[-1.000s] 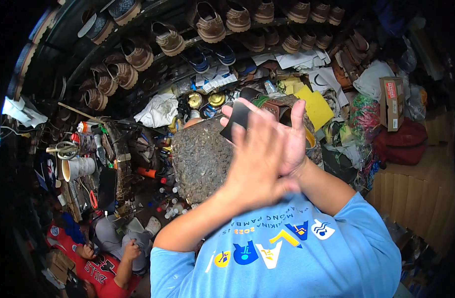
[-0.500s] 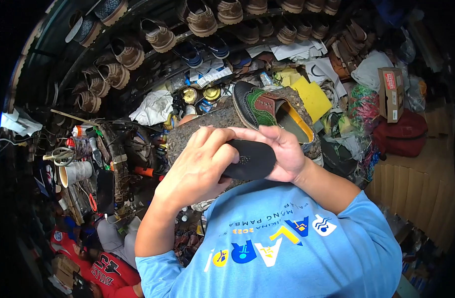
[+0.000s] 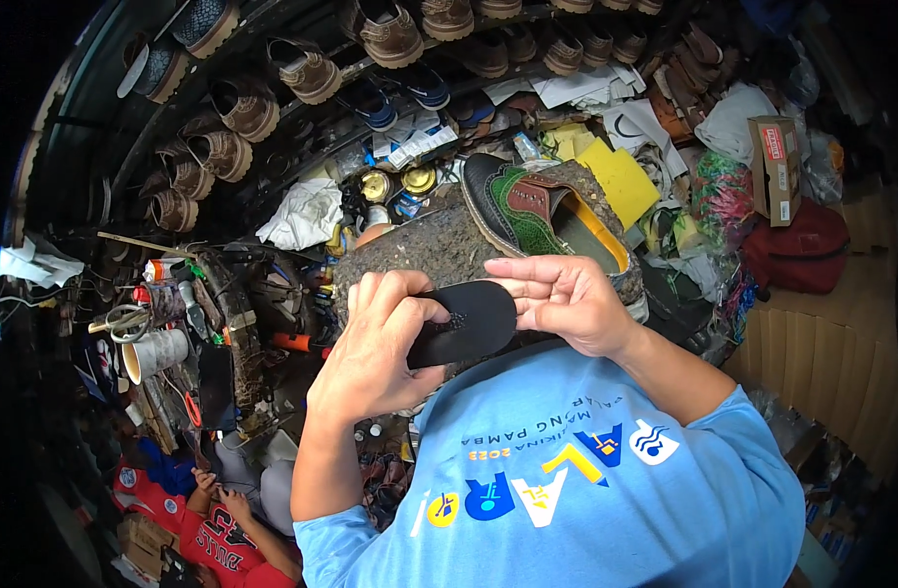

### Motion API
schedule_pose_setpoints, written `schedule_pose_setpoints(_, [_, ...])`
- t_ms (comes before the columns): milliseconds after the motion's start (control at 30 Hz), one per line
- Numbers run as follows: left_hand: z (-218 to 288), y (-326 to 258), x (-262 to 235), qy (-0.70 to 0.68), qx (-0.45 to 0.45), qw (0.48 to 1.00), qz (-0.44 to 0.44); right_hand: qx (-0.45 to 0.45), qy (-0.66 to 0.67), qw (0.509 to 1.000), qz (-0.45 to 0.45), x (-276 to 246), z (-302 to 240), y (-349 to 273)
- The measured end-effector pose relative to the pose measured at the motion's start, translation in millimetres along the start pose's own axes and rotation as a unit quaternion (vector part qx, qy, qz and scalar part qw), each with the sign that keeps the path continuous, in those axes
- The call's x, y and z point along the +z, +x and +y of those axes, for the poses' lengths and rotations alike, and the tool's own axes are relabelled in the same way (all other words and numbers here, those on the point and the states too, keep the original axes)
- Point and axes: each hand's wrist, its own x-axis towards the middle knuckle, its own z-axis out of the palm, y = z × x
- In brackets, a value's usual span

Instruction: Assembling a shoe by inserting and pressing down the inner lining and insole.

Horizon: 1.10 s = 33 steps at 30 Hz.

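Observation:
A flat black insole piece [image 3: 466, 321] is held between both my hands, close over my chest. My left hand [image 3: 375, 348] grips its left end with thumb and fingers. My right hand [image 3: 565, 299] pinches its right end. Just beyond them a green, brown and black shoe [image 3: 527, 211] with a yellow lining lies on a rough grey-brown worn work block [image 3: 420, 250]. I wear a light blue long-sleeved shirt.
Rows of brown shoes [image 3: 307, 73] line shelves at the back. Small cans [image 3: 400, 184], white paper and a yellow sheet [image 3: 621, 181] lie behind the block. Tools and a white cup [image 3: 155, 353] sit at left. A person in red [image 3: 214, 534] sits lower left. A cardboard box [image 3: 774, 167] is at right.
My hands have come down from in front of the camera with the black piece to chest height, now holding it flat; the shoe on the block has come into view.

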Motion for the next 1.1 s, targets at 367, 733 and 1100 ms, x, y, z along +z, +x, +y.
schedule_pose_setpoints(367, [5.0, -4.5, 4.8, -0.018, -0.004, 1.0, -0.005, -0.072, -0.155, 0.982, 0.081, 6.7, 11.1, 2.8])
schedule_pose_setpoints(733, [7.3, -11.7, 6.5, -0.027, -0.011, 1.0, 0.005, -0.019, -0.045, 0.999, 0.013, -0.2, 8.8, 1.3])
schedule_pose_setpoints(1100, [-27.7, -70.8, 23.6, -0.277, -0.105, 0.928, 0.226, -0.354, -0.589, 0.718, 0.116, -24.0, -19.1, -41.1])
